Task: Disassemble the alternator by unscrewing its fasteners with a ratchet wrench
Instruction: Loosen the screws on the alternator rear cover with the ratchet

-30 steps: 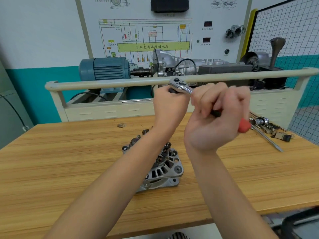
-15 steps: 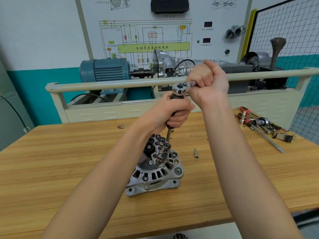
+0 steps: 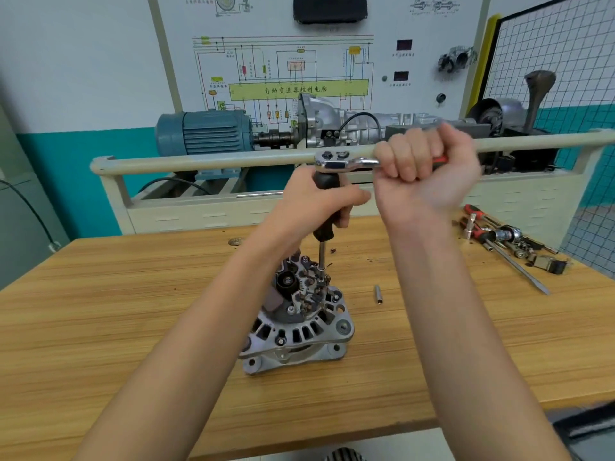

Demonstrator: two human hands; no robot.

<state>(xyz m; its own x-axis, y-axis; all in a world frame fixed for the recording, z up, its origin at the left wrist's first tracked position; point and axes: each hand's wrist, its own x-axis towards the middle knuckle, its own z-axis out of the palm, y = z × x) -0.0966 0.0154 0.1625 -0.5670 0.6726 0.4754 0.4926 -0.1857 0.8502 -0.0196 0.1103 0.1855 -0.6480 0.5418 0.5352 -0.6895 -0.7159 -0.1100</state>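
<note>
In the head view, the alternator [image 3: 296, 322] stands on the wooden desk [image 3: 100, 327] at lower centre of the frame, its finned housing down and its rear electrical parts facing up. A long extension bar [image 3: 321, 256] rises from a fastener on the alternator's top, right of its centre, up to the ratchet wrench [image 3: 346, 161] at mid-frame.

The left hand [image 3: 316, 202] has its fingers wrapped round the black grip of the extension, just below the ratchet head, keeping the bar upright. The right hand [image 3: 429, 168] is a closed fist round the wrench handle — a sliver of red grip shows past the knuckles — and is slightly blurred.

The step in hand looks like loosening one top fastener, with the socket seated on it. The next move calls for a level sweep of the handle while the left hand holds the bar square to the fastener — any tilt could slip the socket off.

A small loose socket [image 3: 378, 293] lies on the desk right of the alternator, and a cluster of other tools [image 3: 509, 241] sits at the right edge.
</note>
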